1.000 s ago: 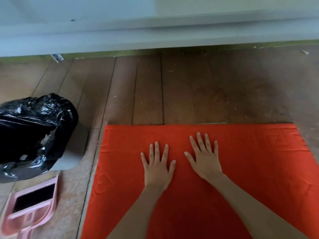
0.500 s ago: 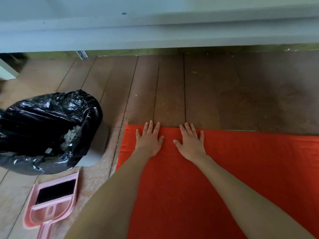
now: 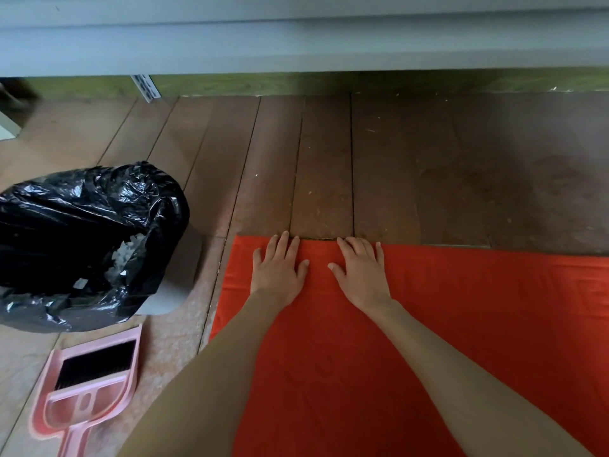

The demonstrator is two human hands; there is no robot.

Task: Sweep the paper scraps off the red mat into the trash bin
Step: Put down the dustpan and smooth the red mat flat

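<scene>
Both hands lie flat and open, palms down, holding nothing: the left hand (image 3: pixel 279 270) and right hand (image 3: pixel 362 271) sit side by side, apart, on the red mat (image 3: pixel 461 324), fingertips at its far edge. The mat lies on the wooden floor (image 3: pixel 395 166). To its left stands the bin (image 3: pixel 89 239), lined with a black bag, with white paper scraps (image 3: pixel 127 252) inside. A pink dustpan (image 3: pixel 89 387) holding a brush (image 3: pixel 95 364) lies nearer, just beside the bin.
</scene>
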